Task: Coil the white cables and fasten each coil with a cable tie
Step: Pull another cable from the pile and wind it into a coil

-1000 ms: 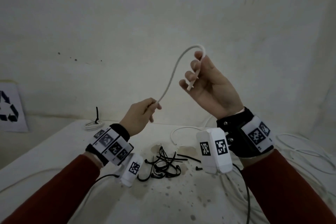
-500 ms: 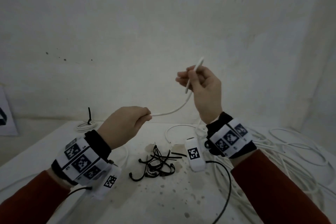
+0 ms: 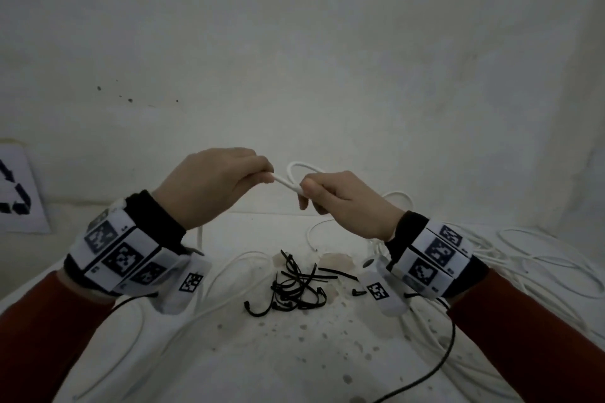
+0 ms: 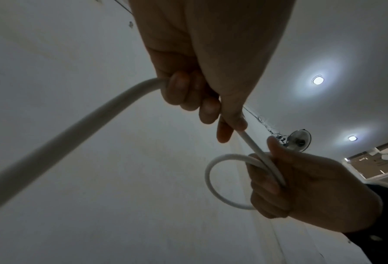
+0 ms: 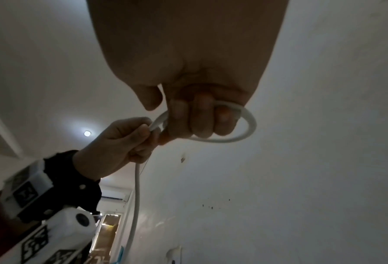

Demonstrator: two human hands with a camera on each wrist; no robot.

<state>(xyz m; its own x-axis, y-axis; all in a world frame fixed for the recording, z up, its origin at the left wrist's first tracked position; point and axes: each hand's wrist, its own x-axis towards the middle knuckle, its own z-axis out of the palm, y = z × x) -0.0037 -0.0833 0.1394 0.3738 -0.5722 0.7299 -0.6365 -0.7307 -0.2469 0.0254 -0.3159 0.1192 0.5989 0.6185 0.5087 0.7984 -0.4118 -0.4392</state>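
I hold one white cable [image 3: 284,180] in the air in front of the wall, above the table. My right hand [image 3: 330,195] grips a small first loop [image 3: 299,167] of it, the loop [image 4: 213,180] standing out past its curled fingers [image 5: 202,121]. My left hand [image 3: 229,178] pinches the same cable a short way to the left, and the cable [image 4: 64,135] runs down from that fist toward the table. A heap of black cable ties [image 3: 296,285] lies on the table below and between my wrists.
Loose white cables [image 3: 523,258] sprawl over the right side of the stained white table [image 3: 262,353], with more strands [image 3: 229,265] at the left. A black wire [image 3: 435,366] trails from my right wrist. A recycling sign [image 3: 16,193] leans at the far left.
Both hands came down and together. The long open arc of cable between them has closed into a small loop held in my right hand.
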